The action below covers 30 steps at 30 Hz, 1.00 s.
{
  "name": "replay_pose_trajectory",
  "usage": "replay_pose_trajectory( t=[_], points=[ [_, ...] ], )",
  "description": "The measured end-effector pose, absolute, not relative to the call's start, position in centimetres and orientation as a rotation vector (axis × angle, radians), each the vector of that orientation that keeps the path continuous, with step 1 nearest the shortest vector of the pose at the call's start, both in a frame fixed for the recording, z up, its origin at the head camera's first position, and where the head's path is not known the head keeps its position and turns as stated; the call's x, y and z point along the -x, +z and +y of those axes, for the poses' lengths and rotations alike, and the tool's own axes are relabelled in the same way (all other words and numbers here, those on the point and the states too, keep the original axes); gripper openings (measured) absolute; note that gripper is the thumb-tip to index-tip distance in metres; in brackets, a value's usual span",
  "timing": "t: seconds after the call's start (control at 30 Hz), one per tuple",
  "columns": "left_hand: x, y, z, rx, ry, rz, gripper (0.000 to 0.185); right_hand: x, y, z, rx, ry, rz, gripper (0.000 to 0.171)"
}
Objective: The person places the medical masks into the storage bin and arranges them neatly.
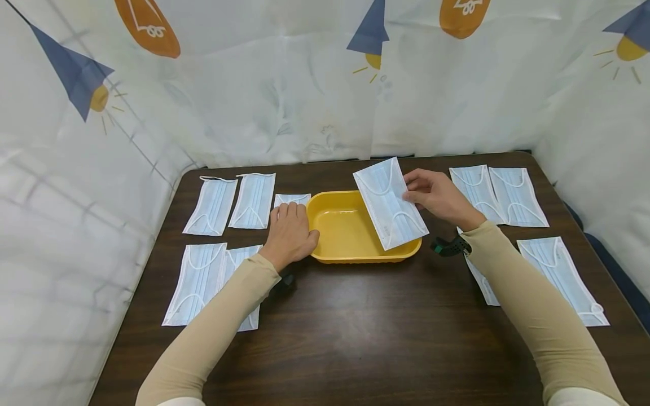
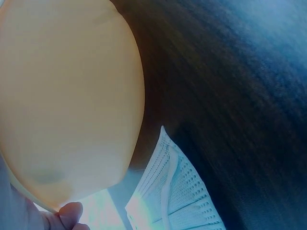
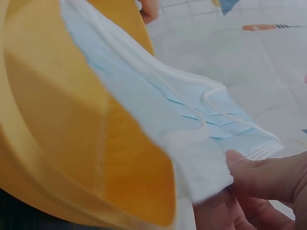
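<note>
The right hand (image 1: 438, 195) pinches a face mask (image 1: 390, 204) by one long edge, holding it tilted over the yellow tray (image 1: 345, 256). The mask looks light, soft and floppy (grip an edge, not the ear loops). The left hand (image 1: 289, 232) rests flat against the tray's rim, fingers relaxed.

Super close-up here. The right hand (image 3: 268, 191) sits in the bottom right corner, fingers (image 3: 249, 172) pinching the near edge of a light blue face mask (image 3: 163, 115). You can see its pleats and a white ear loop (image 3: 216, 96) along the top side. The mask stretches diagonally up toward the top left, right over the yellow tray (image 3: 62, 134), which fills the left half of the shot. Behind it all there's a white printed backdrop (image 3: 240, 48), and a bit of another fingertip (image 3: 148, 12) peeks in at the top edge.
</note>
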<state>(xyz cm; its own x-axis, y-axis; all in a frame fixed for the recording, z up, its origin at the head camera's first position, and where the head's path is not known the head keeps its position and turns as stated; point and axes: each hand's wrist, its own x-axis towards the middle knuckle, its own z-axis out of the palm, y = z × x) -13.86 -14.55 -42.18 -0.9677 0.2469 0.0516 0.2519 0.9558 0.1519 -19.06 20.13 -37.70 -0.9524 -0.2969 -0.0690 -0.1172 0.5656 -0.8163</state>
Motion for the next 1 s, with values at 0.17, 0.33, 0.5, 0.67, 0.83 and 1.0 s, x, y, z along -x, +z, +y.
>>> replay_pose_trajectory(
  t=[0.17, 0.33, 0.5, 0.67, 0.83, 1.0],
  points=[
    [13.8, -42.2, -14.6, 0.385, -0.243, -3.079, 0.034, 19.2, -37.9, 19.5, 0.445, -1.313, 2.564, 0.029],
    [13.8, -42.3, -14.6, 0.384, -0.239, -3.08, 0.035, 19.5, -38.1, 18.8, 0.504, -1.254, 2.532, 0.03],
    [13.8, -42.1, -14.6, 0.388, -0.229, -3.077, 0.035, 19.9, -38.4, 18.0, 0.525, -1.192, 2.508, 0.031],
    [13.8, -42.0, -14.6, 0.395, -0.222, -3.068, 0.034, 20.2, -38.7, 17.4, 0.568, -1.127, 2.549, 0.03],
    [13.8, -42.1, -14.6, 0.402, -0.208, -3.061, 0.035, 20.7, -38.6, 16.8, 0.616, -1.057, 2.582, 0.03],
    [13.8, -42.1, -14.6, 0.407, -0.202, -3.058, 0.035, 21.2, -38.7, 16.2, 0.694, -0.957, 2.556, 0.029]
  ],
)
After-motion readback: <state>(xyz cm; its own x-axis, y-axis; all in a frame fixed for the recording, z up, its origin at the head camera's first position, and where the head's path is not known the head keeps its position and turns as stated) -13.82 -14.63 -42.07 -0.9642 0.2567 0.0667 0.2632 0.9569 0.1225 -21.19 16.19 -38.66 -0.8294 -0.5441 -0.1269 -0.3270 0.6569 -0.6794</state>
